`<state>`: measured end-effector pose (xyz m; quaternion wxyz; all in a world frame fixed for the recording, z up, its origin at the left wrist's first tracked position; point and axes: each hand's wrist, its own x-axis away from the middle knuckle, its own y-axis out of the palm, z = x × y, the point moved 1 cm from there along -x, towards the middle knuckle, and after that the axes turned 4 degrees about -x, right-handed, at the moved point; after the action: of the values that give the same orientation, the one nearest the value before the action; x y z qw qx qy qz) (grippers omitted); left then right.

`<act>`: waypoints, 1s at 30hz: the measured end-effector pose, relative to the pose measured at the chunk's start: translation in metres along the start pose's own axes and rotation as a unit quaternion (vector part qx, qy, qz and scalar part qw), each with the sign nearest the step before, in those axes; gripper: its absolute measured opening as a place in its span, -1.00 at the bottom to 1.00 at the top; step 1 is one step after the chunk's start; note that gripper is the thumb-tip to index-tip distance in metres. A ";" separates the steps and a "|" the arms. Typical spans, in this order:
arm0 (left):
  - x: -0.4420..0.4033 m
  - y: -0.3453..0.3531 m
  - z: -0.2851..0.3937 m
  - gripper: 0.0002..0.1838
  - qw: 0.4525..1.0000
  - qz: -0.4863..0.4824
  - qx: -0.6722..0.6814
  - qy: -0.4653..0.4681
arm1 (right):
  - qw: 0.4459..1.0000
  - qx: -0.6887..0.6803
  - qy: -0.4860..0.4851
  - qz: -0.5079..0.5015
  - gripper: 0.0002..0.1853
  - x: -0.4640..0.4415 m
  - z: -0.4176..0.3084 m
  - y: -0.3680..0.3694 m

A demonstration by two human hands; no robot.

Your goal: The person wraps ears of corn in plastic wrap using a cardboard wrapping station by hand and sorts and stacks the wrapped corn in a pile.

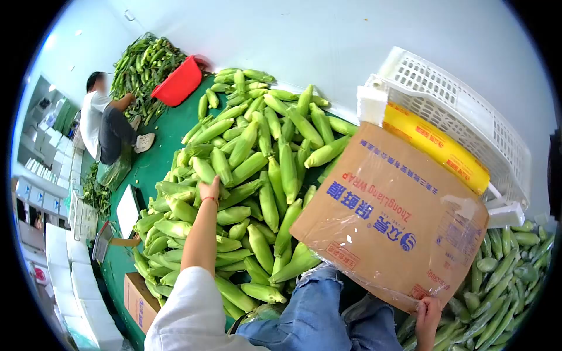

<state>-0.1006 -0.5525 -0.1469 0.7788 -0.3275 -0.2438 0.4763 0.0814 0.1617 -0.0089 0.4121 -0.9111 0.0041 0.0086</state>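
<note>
A large heap of green-husked corn (266,193) covers the green floor in front of my knees. My left hand (209,190) reaches into the left part of the heap, its fingers closed round one ear of corn (204,171). At the lower right my right hand (429,310) pinches the clear plastic film at the bottom edge of a cardboard box (380,228). The film lies over the box's printed top. A yellow film roll (436,146) rests behind the box, between white foam end pieces.
White plastic crates (456,93) stand behind the roll. Wrapped green vegetables (503,281) lie at the lower right. At the upper left, a person (105,120) sits by a leafy pile (137,70) and a red basin (178,82). A small carton (140,301) stands lower left.
</note>
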 end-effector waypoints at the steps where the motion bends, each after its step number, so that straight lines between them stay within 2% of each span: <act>1: 0.011 0.001 -0.009 -0.32 0.991 -0.057 0.116 -0.021 | 1.000 -0.005 0.006 -0.003 -0.92 0.002 -0.003 -0.002; 2: 0.032 -0.003 -0.010 -0.42 0.961 -0.120 0.239 -0.068 | 1.000 0.008 0.022 -0.010 -0.92 0.002 -0.007 -0.004; 3: 0.060 -0.014 -0.002 -0.52 0.908 -0.181 0.358 -0.117 | 1.000 0.010 0.026 -0.012 -0.92 0.003 -0.005 -0.006; 5: 0.135 -0.037 0.015 -0.57 0.848 -0.243 0.464 -0.077 | 0.999 0.013 0.031 -0.020 -0.91 0.004 0.003 -0.003; 7: 0.220 -0.065 0.054 -0.51 0.858 -0.275 0.435 -0.010 | 0.998 0.005 0.058 -0.022 -0.95 0.003 0.002 0.000; 8: 0.246 -0.069 0.067 -0.46 0.869 -0.302 0.381 0.095 | 0.997 0.010 0.073 -0.025 -0.94 0.004 0.002 -0.001; 10: 0.289 -0.070 0.097 -0.38 0.845 -0.357 0.274 0.290 | 0.997 0.028 0.068 -0.024 -0.94 -0.002 -0.014 -0.004; 11: 0.305 -0.075 0.130 -0.35 0.801 -0.314 0.090 0.501 | 0.998 0.043 0.043 -0.030 -0.93 -0.003 -0.014 -0.005; 13: 0.342 -0.057 0.179 -0.33 0.623 -0.298 0.023 0.723 | 0.993 0.116 0.016 -0.019 -0.90 -0.002 -0.022 -0.003; 15: 0.383 -0.036 0.216 -0.32 0.471 -0.296 -0.008 0.831 | 0.986 0.160 0.025 -0.031 -0.91 0.001 -0.031 -0.005; 16: 0.397 -0.021 0.222 -0.34 0.442 -0.321 0.005 0.838 | 0.986 0.163 0.019 -0.036 -0.91 0.005 -0.033 -0.006; 17: 0.404 -0.010 0.223 -0.35 0.444 -0.363 0.008 0.819 | 0.985 0.165 0.011 -0.042 -0.91 0.010 -0.032 -0.007; 18: 0.408 0.001 0.223 -0.36 0.444 -0.404 0.007 0.799 | 0.995 0.047 0.062 -0.070 -0.89 0.015 -0.035 -0.015; 19: 0.409 0.010 0.223 -0.37 0.444 -0.447 0.003 0.777 | 0.982 -0.174 0.075 -0.009 -0.84 0.011 -0.041 -0.026; 20: 0.405 0.013 0.229 -0.40 0.420 -0.458 -0.022 0.783 | 0.917 -0.387 0.084 0.049 -0.79 0.003 -0.047 -0.037; 21: 0.407 0.017 0.232 -0.39 0.423 -0.471 -0.022 0.774 | 0.802 -0.581 0.097 0.102 -0.74 -0.004 -0.049 -0.042; 22: 0.410 0.017 0.234 -0.39 0.428 -0.487 -0.025 0.761 | 0.860 -0.487 0.095 0.122 -0.65 -0.018 -0.049 -0.030; 23: 0.413 0.018 0.236 -0.38 0.439 -0.490 -0.024 0.753 | 0.939 -0.322 0.040 0.111 -0.59 -0.045 -0.051 -0.012; 24: 0.414 0.017 0.238 -0.37 0.444 -0.486 -0.060 0.751 | 0.982 -0.146 -0.014 0.122 -0.52 -0.072 -0.052 0.005; 25: 0.410 0.015 0.231 -0.36 0.503 -0.459 -0.003 0.732 | 0.985 0.100 -0.101 0.101 -0.48 -0.088 -0.055 0.019; 27: 0.403 0.009 0.200 -0.34 0.610 -0.392 0.109 0.680 | 0.977 0.139 -0.119 0.113 -0.48 -0.099 -0.045 0.026; 28: 0.398 0.006 0.184 -0.44 0.645 -0.361 0.091 0.668 | 0.972 0.158 -0.119 0.124 -0.48 -0.101 -0.041 0.030; 29: 0.394 0.002 0.169 -0.54 0.677 -0.331 0.072 0.653 | 0.975 0.150 -0.111 0.124 -0.50 -0.099 -0.041 0.031; 30: 0.370 0.004 0.152 -0.61 0.668 -0.344 0.047 0.658 | 0.976 0.143 -0.109 0.122 -0.51 -0.103 -0.041 0.030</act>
<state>-0.0498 -0.1756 -0.0230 0.8601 -0.4115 0.2594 -0.1537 -0.0216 0.1113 -0.0020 0.5323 -0.8288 0.0715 0.1571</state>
